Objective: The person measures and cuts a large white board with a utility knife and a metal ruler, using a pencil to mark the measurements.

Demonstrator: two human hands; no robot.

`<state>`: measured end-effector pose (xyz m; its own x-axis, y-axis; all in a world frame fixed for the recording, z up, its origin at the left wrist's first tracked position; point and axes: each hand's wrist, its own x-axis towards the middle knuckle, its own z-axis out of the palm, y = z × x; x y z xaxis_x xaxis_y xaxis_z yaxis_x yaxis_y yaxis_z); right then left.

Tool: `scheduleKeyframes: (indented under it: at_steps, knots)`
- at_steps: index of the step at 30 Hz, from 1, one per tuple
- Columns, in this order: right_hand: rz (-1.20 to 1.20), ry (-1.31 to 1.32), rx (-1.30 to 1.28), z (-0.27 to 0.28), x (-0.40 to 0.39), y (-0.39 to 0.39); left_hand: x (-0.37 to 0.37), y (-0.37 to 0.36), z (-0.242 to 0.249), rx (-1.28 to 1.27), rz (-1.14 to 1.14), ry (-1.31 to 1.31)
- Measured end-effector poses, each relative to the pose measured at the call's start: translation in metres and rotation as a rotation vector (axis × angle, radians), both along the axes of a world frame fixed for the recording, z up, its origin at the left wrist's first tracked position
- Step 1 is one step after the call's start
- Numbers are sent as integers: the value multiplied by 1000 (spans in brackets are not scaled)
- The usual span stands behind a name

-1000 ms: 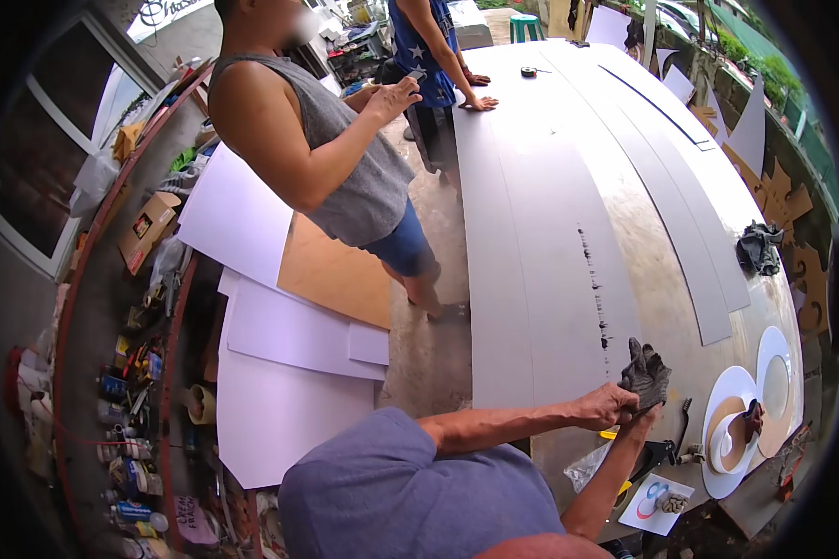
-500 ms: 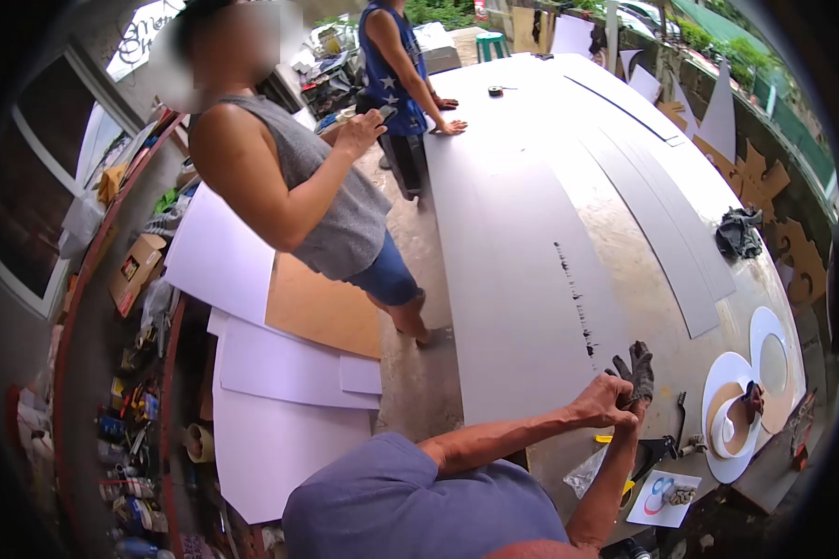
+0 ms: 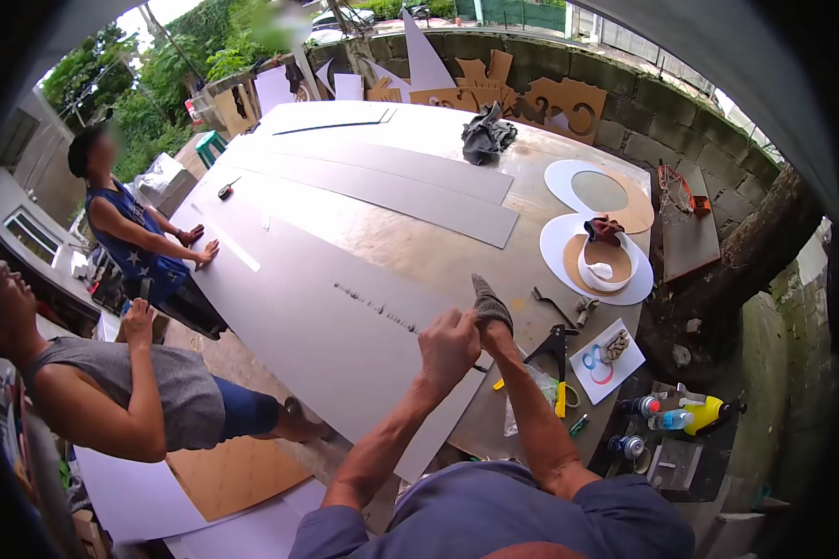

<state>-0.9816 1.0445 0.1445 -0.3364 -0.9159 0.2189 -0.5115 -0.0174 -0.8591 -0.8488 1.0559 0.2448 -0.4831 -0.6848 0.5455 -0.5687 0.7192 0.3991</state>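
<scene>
My right hand (image 3: pixel 490 306) wears a dark grey knitted work glove (image 3: pixel 486 296). Its fingers stretch away from me over the table, holding nothing. My bare left hand (image 3: pixel 449 343) is closed beside the right wrist and grips the glove near its cuff; the exact pinch is hidden behind the fingers. Below both hands lies a long grey sheet (image 3: pixel 345 326) with a row of dark smudges (image 3: pixel 375 306) along it. Just right of the gloved hand is a small dark brush-like tool (image 3: pixel 552 304).
White and brown figure-eight cutouts (image 3: pixel 555 265) lie at the table's right, with a black-and-yellow tool (image 3: pixel 557 359) and a printed "8" sheet (image 3: pixel 592 373) nearer. Narrow grey strips (image 3: pixel 457 210) and a dark cloth (image 3: pixel 487 135) lie farther back. Two people (image 3: pixel 126 391) stand at the left.
My view has swung to the right, so the two people now appear farther left. The left hand stays at the glove's cuff, while the gloved fingers, spread before, now look closer together.
</scene>
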Motion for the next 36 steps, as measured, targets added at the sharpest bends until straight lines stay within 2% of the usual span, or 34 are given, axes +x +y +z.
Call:
scheduleKeyframes:
  at_steps: [3, 4, 6, 9, 15, 18, 21, 23, 27, 29, 30, 33, 34, 36]
  knots:
    - [-59, 6, 166, 27, -5, -3, -1, -2, 3, 39, -29, 39]
    - [-9, 22, -118, 11, -8, -8, -2, 3, 4, 63, -28, 2]
    - [17, 79, -93, -6, -9, -3, -5, 14, 6, 114, -23, -70]
    - [46, 178, -15, -3, -6, 4, -8, 10, 3, -30, -42, 114]
    - [86, 347, 56, 0, -1, 8, 0, 0, -19, 96, -235, 42]
    - [96, 410, 73, -1, 1, 9, 5, 3, -18, 113, -222, -71]
    - [118, 460, 83, -3, 2, 11, 4, 6, -14, 118, -117, -38]
    - [132, 467, 82, -5, 1, 9, 3, 2, -26, 257, -82, 125]
    - [232, 382, 42, -27, -7, 3, -11, 13, -31, 528, -101, 350]
    - [284, 340, 18, -33, -11, -3, -17, 50, -18, 536, -141, 344]
    - [270, 346, 140, -8, -11, -1, -15, 56, -13, 588, -121, 372]
    - [31, 302, 112, -19, -11, -10, -2, 69, -16, 877, -38, 542]
    - [37, 70, -27, -21, -11, -16, 1, 71, -19, 990, -9, 617]
    - [23, -110, -56, -22, -20, -23, 9, 68, -55, 756, -43, 438]
